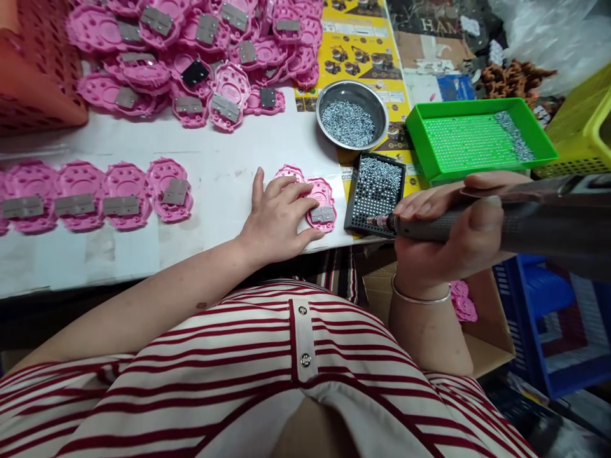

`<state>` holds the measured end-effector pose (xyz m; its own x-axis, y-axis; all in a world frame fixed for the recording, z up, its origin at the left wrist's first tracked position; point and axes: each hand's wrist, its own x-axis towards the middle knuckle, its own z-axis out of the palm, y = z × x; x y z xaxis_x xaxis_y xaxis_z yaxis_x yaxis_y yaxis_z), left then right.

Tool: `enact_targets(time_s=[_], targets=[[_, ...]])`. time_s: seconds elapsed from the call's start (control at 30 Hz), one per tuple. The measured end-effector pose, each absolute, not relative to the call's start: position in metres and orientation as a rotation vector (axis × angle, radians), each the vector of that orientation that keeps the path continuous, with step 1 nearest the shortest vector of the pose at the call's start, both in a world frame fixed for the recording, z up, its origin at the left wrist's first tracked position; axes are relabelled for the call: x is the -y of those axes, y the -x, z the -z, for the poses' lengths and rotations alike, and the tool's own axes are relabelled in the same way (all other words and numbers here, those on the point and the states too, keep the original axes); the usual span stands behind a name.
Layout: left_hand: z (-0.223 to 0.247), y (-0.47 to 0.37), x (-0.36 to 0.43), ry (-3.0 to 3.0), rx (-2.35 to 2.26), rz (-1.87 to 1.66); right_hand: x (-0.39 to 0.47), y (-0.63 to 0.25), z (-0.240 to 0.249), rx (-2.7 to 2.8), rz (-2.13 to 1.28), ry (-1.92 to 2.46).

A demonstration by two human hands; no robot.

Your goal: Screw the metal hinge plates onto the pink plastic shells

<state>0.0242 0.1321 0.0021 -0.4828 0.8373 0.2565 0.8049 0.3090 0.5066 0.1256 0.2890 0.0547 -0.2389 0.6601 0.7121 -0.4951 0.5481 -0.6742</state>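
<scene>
My right hand (443,235) is wrapped round a grey electric screwdriver (529,219), its bit pointing left over the near part of a black perforated screw tray (377,191). Small silver screws are heaped in that tray's far half. Fingers spread, my left hand (281,222) rests across two pink plastic housings near the table's front edge. The right-hand pink housing (321,191) has a grey metal plate on it, and my fingers touch its left side. Behind it, the other pink housing (290,172) is mostly covered by my fingers.
A row of pink housings (126,175) with grey plates lies at left; more are piled (205,38) behind. A steel bowl (351,86) of screws, a green basket (482,165) and a red basket (42,70) stand around. Below right are a cardboard box (491,331) and blue crate (525,331).
</scene>
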Motion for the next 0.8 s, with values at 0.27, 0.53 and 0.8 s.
enact_targets(time_s=[0.27, 0.53, 0.8], targets=[[-0.003, -0.025, -0.131, -1.566, -2.506, -0.909, -0.289, -0.116, -0.050, 1.430, -1.159, 0.161], [-0.004, -0.025, -0.132, -1.575, -2.499, -0.877, -0.287, -0.116, -0.046, 1.490, -1.156, 0.212], [-0.005, -0.024, -0.134, -1.545, -2.466, -0.894, -0.280, -0.123, -0.068, 1.344, -1.286, 0.079]])
